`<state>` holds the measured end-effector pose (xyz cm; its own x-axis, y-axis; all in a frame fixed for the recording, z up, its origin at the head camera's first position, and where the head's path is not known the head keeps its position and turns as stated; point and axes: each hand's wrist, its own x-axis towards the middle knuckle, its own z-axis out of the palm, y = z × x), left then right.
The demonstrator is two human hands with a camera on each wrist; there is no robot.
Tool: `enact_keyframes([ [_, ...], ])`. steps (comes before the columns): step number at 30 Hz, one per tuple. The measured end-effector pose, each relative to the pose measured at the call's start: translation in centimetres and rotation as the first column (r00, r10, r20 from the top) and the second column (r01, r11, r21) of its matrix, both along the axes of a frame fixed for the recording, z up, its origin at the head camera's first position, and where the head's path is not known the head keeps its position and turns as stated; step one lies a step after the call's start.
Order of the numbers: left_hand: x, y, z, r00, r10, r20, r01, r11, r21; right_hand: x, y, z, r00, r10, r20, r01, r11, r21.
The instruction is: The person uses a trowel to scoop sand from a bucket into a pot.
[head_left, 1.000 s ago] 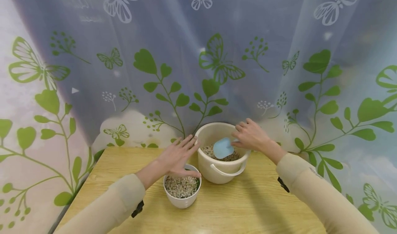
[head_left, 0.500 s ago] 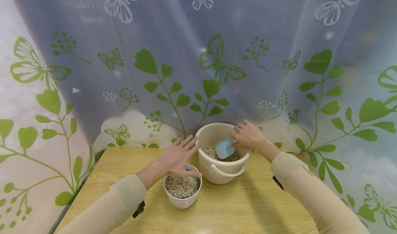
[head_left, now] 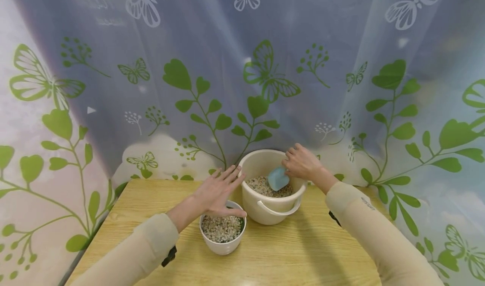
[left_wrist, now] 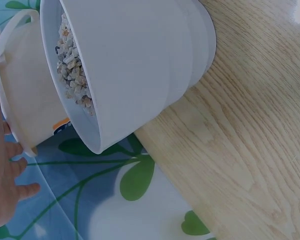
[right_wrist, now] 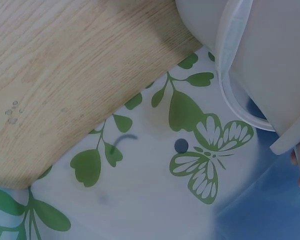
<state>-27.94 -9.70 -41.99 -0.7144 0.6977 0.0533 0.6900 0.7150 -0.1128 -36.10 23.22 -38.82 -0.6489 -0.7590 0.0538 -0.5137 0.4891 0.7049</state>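
Note:
My right hand (head_left: pixel 303 163) holds a light-blue scoop (head_left: pixel 278 179) inside a cream bucket (head_left: pixel 253 210), its blade low over a bed of small gravel (head_left: pixel 259 186). The fingers cover the scoop's handle. My left hand (head_left: pixel 214 193) is spread flat above a white flower pot (head_left: pixel 222 248), fingertips near the bucket's left rim; whether they touch it I cannot tell. Pale gravel (head_left: pixel 221 228) fills much of the pot, with a bit of green at its right inner edge. In the left wrist view the outstretched left hand (left_wrist: pixel 2 180) shows beside the pot (left_wrist: pixel 140 60).
Pot and bucket stand side by side on a wooden table (head_left: pixel 265 260). The bucket's carrying handle (head_left: pixel 278 212) hangs down in front. Right behind the table's back edge hangs a curtain (head_left: pixel 212 109) printed with leaves and butterflies.
The scoop has shifted slightly right and tilted within the bucket, and my right forearm has swung a little left. My left hand has stayed in place.

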Motion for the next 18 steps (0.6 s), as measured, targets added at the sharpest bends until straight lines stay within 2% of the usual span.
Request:
enact_keyframes([
  [11,0.0,0.0,-0.2,1.0,-0.005,-0.003,0.006,1.0,0.02,0.0,-0.6,0.2,1.0,-0.015,-0.006,0.015,0.996,0.089],
  [18,0.0,0.1,-0.1,1.0,-0.002,0.006,0.002,1.0,0.022,0.0,-1.0,-0.1,1.0,-0.013,-0.009,0.014,0.996,0.092],
])
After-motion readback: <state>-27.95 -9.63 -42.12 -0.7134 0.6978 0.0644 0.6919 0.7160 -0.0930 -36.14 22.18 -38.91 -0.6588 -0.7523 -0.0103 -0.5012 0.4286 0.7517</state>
